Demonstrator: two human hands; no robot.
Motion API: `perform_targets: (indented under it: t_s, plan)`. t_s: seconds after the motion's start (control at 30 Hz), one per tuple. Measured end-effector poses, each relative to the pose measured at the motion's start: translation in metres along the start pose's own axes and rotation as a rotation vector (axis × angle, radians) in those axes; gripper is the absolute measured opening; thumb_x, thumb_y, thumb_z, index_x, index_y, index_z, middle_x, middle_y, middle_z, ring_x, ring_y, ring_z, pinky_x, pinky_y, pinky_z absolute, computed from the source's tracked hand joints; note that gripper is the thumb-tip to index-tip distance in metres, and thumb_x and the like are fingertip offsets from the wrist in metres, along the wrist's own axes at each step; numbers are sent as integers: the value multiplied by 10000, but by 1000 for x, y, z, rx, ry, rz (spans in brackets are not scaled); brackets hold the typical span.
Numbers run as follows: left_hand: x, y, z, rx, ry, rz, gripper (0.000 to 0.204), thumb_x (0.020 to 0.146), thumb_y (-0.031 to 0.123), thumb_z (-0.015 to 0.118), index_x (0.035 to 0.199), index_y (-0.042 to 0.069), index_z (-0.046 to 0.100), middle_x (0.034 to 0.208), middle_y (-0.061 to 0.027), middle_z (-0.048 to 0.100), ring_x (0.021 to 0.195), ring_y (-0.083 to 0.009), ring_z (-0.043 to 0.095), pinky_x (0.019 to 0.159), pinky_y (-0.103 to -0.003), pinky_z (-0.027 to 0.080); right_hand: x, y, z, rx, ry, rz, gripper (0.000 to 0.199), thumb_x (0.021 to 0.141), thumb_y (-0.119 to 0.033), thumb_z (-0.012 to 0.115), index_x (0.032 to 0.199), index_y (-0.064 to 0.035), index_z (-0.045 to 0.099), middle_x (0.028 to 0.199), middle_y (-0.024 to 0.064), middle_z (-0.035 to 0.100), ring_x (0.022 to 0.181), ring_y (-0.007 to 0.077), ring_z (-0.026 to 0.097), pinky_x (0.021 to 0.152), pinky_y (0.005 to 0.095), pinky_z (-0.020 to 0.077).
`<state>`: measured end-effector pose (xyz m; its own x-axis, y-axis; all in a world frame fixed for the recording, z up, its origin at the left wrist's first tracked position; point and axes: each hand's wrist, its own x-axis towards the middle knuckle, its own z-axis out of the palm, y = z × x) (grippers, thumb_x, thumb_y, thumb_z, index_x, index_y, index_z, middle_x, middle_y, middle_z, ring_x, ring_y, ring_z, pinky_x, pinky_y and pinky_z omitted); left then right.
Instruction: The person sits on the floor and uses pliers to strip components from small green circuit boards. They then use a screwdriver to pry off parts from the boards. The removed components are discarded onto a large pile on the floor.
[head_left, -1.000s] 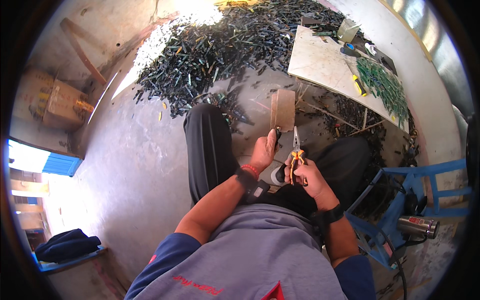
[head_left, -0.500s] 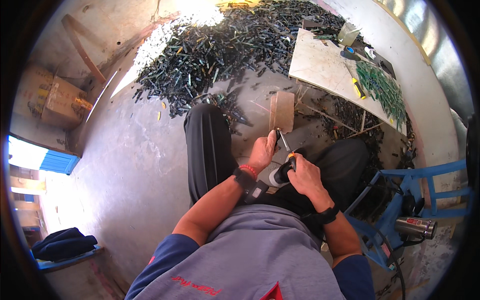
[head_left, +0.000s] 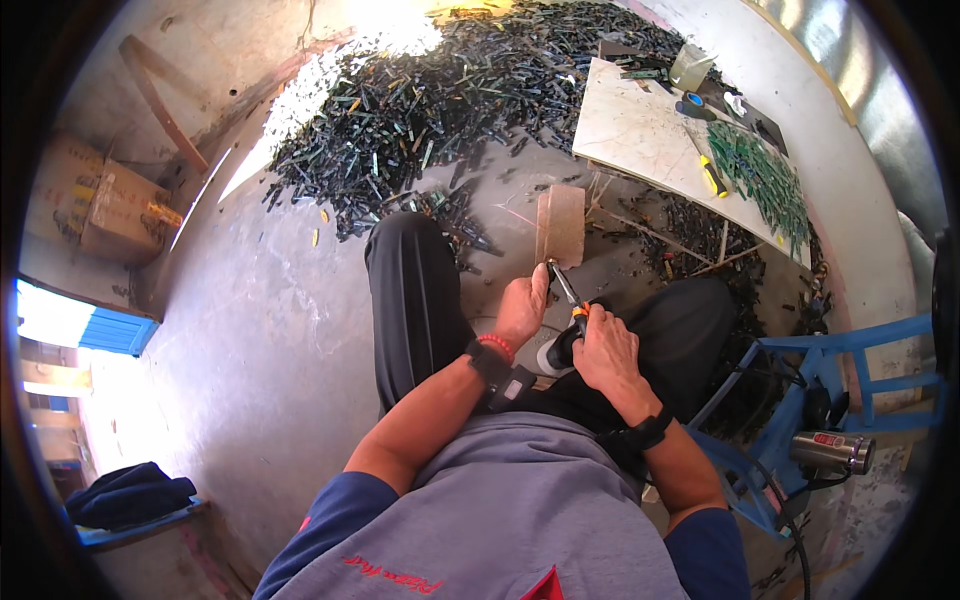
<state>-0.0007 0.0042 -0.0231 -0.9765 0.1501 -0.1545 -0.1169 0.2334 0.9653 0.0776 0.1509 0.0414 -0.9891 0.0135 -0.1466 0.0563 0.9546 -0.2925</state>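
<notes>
Pliers (head_left: 570, 294) swung leftward, right grip (head_left: 607, 352) wrapping them (left grip (head_left: 523, 309) pinching a dark piece (head_left: 551, 273)).

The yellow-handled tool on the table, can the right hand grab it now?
Probably not: the right hand is gripping the pliers, and the yellow-handled tool lies away from it on the table. Nothing seems to cover the tool, though.

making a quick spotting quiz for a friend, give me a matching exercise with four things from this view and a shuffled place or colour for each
Things:
1. pliers
2. yellow-handled tool
3. bead bracelet
4. bundled cloth

Places or colours:
A. red
B. at the lower left of the view
C. in the right hand
D. on the white tabletop

Pairs: 1-C, 2-D, 3-A, 4-B
</notes>
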Motion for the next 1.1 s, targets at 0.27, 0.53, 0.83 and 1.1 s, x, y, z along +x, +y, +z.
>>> perform_targets:
  t_s: [0.27, 0.53, 0.83, 1.1]
  plan:
    - [-5, 11, -2, 209, 12, -17, 649, 1025, 442, 359, 669, -45, 597, 612, -251, 553, 650, -454, 567, 631, -489, 446, 2, 6, -10, -7, -81, -35, 311, 792, -123, 614, 1035, 50, 528, 976, 239, 644, 912, 386, 642, 802, 479, 508]
    - [-3, -2, 1, 325, -1, 53, 679, 1036, 448, 310, 649, -41, 580, 573, -211, 542, 582, -385, 551, 626, -449, 451, 4, 22, -14, 47, -156, -92, 294, 790, -101, 585, 1023, 69, 528, 950, 263, 648, 893, 415, 647, 815, 496, 510]
    - [-3, -5, 0, 326, 7, 69, 681, 1038, 445, 306, 641, -37, 578, 573, -198, 553, 574, -369, 555, 626, -447, 452, 13, 40, -13, 427, -320, -115, 266, 772, -87, 526, 989, 65, 514, 780, 256, 617, 768, 419, 621, 735, 457, 510]
    - [-3, 6, -3, 117, -28, 43, 679, 1037, 459, 322, 625, -32, 548, 539, -168, 510, 510, -324, 507, 570, -433, 422, 14, 42, -26, 1575, -838, 212, 273, 737, -69, 490, 994, 4, 545, 761, 87, 575, 615, 190, 573, 507, 314, 468]
